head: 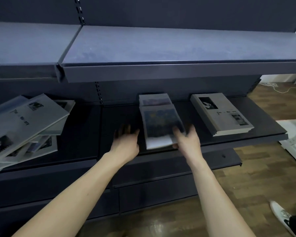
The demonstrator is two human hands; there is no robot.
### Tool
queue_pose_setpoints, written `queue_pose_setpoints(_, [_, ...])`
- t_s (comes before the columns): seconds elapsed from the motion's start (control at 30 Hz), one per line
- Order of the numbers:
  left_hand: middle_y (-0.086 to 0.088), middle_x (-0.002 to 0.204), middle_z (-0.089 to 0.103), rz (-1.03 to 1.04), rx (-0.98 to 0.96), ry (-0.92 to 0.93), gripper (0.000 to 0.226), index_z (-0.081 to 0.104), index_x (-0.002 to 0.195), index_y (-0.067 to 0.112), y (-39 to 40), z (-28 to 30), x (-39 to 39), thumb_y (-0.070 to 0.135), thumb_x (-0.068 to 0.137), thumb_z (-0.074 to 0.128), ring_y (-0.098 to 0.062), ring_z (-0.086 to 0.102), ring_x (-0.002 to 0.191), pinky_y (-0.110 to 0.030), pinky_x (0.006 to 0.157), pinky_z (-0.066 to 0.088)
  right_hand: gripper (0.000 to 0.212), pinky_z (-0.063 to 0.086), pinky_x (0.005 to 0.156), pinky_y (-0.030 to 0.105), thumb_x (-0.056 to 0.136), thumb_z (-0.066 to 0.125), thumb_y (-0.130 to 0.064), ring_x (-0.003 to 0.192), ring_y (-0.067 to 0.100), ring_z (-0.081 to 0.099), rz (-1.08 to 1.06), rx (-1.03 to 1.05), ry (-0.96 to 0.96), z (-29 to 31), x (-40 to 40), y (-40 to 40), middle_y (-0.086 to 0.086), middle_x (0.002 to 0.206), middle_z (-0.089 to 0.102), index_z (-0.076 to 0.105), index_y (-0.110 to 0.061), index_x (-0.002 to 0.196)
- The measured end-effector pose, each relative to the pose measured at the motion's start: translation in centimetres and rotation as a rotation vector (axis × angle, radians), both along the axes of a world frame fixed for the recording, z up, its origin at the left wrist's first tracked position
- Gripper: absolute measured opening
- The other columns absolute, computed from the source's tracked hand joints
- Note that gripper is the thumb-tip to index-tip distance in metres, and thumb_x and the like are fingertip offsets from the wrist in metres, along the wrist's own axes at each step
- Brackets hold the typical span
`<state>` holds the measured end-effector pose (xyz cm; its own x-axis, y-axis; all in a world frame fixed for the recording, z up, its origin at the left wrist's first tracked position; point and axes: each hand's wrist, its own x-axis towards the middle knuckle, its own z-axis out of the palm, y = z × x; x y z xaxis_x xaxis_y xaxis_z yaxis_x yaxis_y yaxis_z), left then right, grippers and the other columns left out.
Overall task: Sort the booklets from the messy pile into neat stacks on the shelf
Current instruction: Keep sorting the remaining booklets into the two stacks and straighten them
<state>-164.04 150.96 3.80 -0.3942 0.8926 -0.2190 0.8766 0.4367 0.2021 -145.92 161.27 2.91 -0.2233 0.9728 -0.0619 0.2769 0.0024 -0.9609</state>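
On shelf (pixel 120 117) centre, right grip (pixel 188 139) pinches blue booklet (pixel 159 125) at its 4 o'clock corner; left grip (pixel 126 141) wide, fingers spread, at 9 o'clock.

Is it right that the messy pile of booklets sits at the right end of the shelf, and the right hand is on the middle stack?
Not quite. The head view shows the messy pile at the left end of the shelf; a neat grey stack sits at the right. The right hand is indeed on the middle stack.
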Motion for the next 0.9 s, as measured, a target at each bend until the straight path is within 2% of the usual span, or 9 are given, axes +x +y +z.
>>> queue_pose_setpoints(0.07, [-0.01, 0.164, -0.002, 0.014, -0.012, -0.01, 0.063, 0.014, 0.157, 0.027, 0.6, -0.1, -0.4, 0.018, 0.1, 0.039, -0.032, -0.006, 0.15, -0.049, 0.122, 0.005, 0.057, 0.052, 0.068, 0.028, 0.082, 0.07, -0.053, 0.095, 0.021, 0.065, 0.076, 0.056, -0.167, 0.2, 0.4, 1.3, 0.0, 0.12, 0.056, 0.051, -0.027, 0.129])
queue_pose_setpoints(0.17, [-0.008, 0.164, -0.002, 0.058, -0.012, -0.035, 0.061, 0.015, 0.156, 0.028, 1.2, -0.3, -0.9, 0.019, 0.1, 0.039, -0.031, -0.007, 0.15, -0.048, 0.122, 0.004, 0.085, 0.043, 0.084, 0.023, 0.073, 0.081, -0.052, 0.114, 0.019, 0.046, 0.226, 0.098, -0.314, 0.3, 0.9, 2.4, 0.0, 0.131, 0.035, 0.04, -0.029, 0.144])
queue_pose_setpoints(0.23, [-0.008, 0.164, -0.002, 0.092, -0.002, -0.035, 0.061, 0.016, 0.156, 0.028, 1.6, -0.1, -1.0, 0.02, 0.1, 0.039, -0.031, -0.007, 0.15, -0.048, 0.122, 0.005, 0.096, 0.041, 0.095, 0.025, 0.07, 0.085, -0.049, 0.128, 0.022, 0.037, 0.284, 0.182, -0.383, 0.0, 0.8, 3.2, -0.002, 0.133, 0.032, 0.036, -0.025, 0.149])
queue_pose_setpoints(0.3, [-0.007, 0.164, -0.002, 0.124, 0.0, -0.047, 0.061, 0.015, 0.156, 0.029, 2.2, 0.1, -0.7, 0.02, 0.101, 0.039, -0.031, -0.006, 0.15, -0.047, 0.122, 0.007, 0.099, 0.043, 0.095, 0.027, 0.069, 0.085, -0.053, 0.136, 0.024, 0.03, 0.291, 0.248, -0.448, -0.8, 0.4, 4.3, -0.002, 0.142, 0.036, 0.036, -0.019, 0.15])
queue_pose_setpoints(0.4, [-0.006, 0.164, -0.003, 0.16, 0.003, -0.035, 0.061, 0.014, 0.156, 0.029, 3.0, 0.6, 0.1, 0.022, 0.101, 0.04, -0.03, -0.006, 0.151, -0.045, 0.122, 0.006, 0.102, 0.05, 0.084, 0.03, 0.064, 0.075, -0.072, 0.129, 0.023, 0.042, 0.217, 0.319, -0.538, -1.9, -0.2, 5.3, 0.003, 0.145, 0.04, 0.043, -0.024, 0.147])
queue_pose_setpoints(0.5, [-0.006, 0.164, -0.003, 0.192, 0.008, -0.033, 0.062, 0.015, 0.156, 0.029, 3.8, 0.6, 0.8, 0.024, 0.101, 0.042, -0.03, -0.006, 0.151, -0.045, 0.122, 0.007, 0.109, 0.042, 0.097, 0.039, 0.059, 0.048, -0.093, 0.127, 0.032, 0.041, 0.171, 0.471, -0.682, -3.0, -0.8, 6.2, 0.008, 0.14, 0.049, 0.049, -0.023, 0.142])
queue_pose_setpoints(0.57, [-0.007, 0.164, -0.003, 0.207, -0.002, -0.038, 0.061, 0.015, 0.156, 0.029, 4.0, 0.5, 1.5, 0.025, 0.101, 0.042, -0.03, -0.007, 0.151, -0.045, 0.122, 0.007, 0.111, 0.037, 0.101, 0.041, 0.059, 0.044, -0.094, 0.127, 0.034, 0.036, 0.181, 0.482, -0.663, -3.4, -1.0, 7.0, 0.009, 0.14, 0.05, 0.049, -0.02, 0.142])
queue_pose_setpoints(0.77, [-0.008, 0.164, -0.001, 0.236, 0.002, -0.015, 0.061, 0.017, 0.155, 0.028, 4.9, 0.4, 2.4, 0.026, 0.1, 0.043, -0.03, -0.006, 0.151, -0.045, 0.122, 0.007, 0.108, 0.039, 0.11, 0.05, 0.07, 0.069, -0.075, 0.143, 0.033, 0.025, 0.337, 0.352, -0.459, -3.4, -1.8, 8.5, 0.011, 0.156, 0.027, 0.028, -0.019, 0.154])
queue_pose_setpoints(0.9, [-0.007, 0.164, 0.001, 0.239, 0.026, -0.002, 0.06, 0.02, 0.155, 0.027, 5.5, 0.6, 2.3, 0.026, 0.1, 0.044, -0.03, -0.005, 0.151, -0.045, 0.122, 0.008, 0.11, 0.046, 0.107, 0.046, 0.072, 0.068, -0.074, 0.144, 0.029, 0.033, 0.375, 0.308, -0.419, -3.6, -2.3, 8.9, 0.006, 0.16, 0.02, 0.021, -0.023, 0.157])
